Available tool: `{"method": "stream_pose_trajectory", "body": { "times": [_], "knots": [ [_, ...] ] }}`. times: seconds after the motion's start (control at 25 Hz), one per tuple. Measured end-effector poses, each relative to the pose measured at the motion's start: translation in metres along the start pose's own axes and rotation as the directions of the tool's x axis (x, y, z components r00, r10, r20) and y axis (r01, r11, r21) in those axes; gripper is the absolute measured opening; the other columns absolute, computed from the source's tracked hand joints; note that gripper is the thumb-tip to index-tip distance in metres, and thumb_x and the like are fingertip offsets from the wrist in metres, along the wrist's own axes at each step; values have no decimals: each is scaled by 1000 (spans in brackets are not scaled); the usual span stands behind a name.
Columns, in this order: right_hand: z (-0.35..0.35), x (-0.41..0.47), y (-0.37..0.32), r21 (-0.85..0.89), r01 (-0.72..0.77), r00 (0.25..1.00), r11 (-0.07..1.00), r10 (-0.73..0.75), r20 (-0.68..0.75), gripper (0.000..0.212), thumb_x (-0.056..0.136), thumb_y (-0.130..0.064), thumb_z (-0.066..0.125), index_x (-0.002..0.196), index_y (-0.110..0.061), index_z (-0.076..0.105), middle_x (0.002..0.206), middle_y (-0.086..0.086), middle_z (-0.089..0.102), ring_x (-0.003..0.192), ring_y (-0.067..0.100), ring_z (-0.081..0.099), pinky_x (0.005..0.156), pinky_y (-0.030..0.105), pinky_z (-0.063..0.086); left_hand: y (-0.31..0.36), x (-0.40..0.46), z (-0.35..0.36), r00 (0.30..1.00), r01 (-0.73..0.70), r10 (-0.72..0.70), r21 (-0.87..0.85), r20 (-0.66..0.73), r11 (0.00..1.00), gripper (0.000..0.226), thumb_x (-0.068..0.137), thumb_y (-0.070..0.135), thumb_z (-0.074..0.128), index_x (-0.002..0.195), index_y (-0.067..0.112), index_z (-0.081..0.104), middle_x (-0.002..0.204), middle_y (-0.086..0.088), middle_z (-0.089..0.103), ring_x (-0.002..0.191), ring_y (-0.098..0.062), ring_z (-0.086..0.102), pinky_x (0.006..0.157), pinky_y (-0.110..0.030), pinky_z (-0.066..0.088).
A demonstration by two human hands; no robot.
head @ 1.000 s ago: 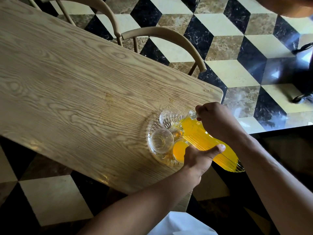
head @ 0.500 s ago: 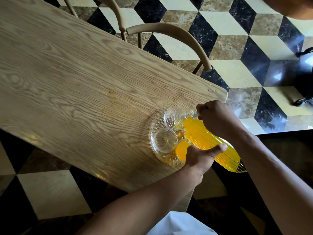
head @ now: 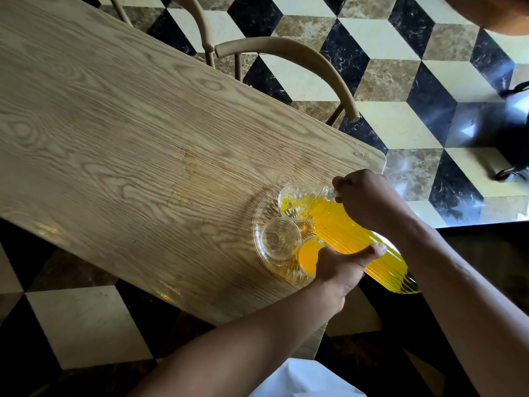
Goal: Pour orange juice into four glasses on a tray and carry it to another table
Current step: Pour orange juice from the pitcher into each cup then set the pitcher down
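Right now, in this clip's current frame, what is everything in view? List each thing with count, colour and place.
pitcher: one, clear ribbed glass full of orange juice, tilted over the tray, spout at the far glass
tray: one, clear cut glass, round, near the table's right corner
filling glass: one, clear, far side of tray, juice entering
empty glass: one, clear, left side of tray
full glass: one, holds orange juice, near side of tray; a fourth glass cannot be seen
table: one, light wood grain
chairs: two, tan curved backs, beyond the table
floor: black, cream and brown cube-pattern tiles
white cloth: one, bottom edge
left hand: grips the pitcher's body
right hand: grips the pitcher's top
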State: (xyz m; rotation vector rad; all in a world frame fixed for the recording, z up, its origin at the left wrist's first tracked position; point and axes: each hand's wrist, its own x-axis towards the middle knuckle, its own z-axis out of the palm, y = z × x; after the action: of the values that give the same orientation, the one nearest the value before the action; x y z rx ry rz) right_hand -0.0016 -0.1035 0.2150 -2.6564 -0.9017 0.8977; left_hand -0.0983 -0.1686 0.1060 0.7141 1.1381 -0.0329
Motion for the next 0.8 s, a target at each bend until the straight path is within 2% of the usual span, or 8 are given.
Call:
{"method": "stream_pose_trajectory", "body": {
  "times": [0.32, 0.48, 0.64, 0.8],
  "knots": [
    [-2, -2, -1, -21, 9, 1000, 1000, -9, -1, 46, 105, -33, 42, 90, 0, 71, 95, 19, 75, 87, 38, 68, 82, 48, 58, 4, -6, 1, 1000, 4, -3, -15, 18, 1000, 97, 3, 86, 87, 58, 14, 51, 71, -4, 40, 78, -23, 42, 95, -65, 59],
    [-3, -3, -1, -27, 8, 1000, 1000, -8, -3, 45, 104, -33, 42, 88, -2, 70, 94, 18, 75, 87, 36, 69, 82, 48, 58, 5, -9, 3, 1000, 1, 0, -21, 26, 1000, 99, 3, 86, 87, 62, 15, 50, 74, -5, 40, 78, -22, 41, 89, -61, 62],
    [-3, -3, -2, -47, 7, 1000, 999, -7, -1, 46, 105, -35, 42, 86, -4, 69, 94, 17, 75, 86, 35, 68, 81, 46, 57, 6, -12, 5, 999, 10, -8, -39, 46, 999, 99, 3, 87, 86, 62, 15, 51, 73, -4, 41, 78, -22, 43, 96, -64, 59],
    [-3, -3, -1, -53, 12, 1000, 999, -12, -1, 46, 104, -36, 42, 83, -5, 68, 93, 17, 75, 86, 35, 69, 81, 47, 57, 8, -14, 4, 998, 17, -14, -62, 57, 998, 94, 2, 84, 89, 55, 17, 50, 67, -1, 40, 77, -24, 44, 95, -66, 58]
  ]
}}
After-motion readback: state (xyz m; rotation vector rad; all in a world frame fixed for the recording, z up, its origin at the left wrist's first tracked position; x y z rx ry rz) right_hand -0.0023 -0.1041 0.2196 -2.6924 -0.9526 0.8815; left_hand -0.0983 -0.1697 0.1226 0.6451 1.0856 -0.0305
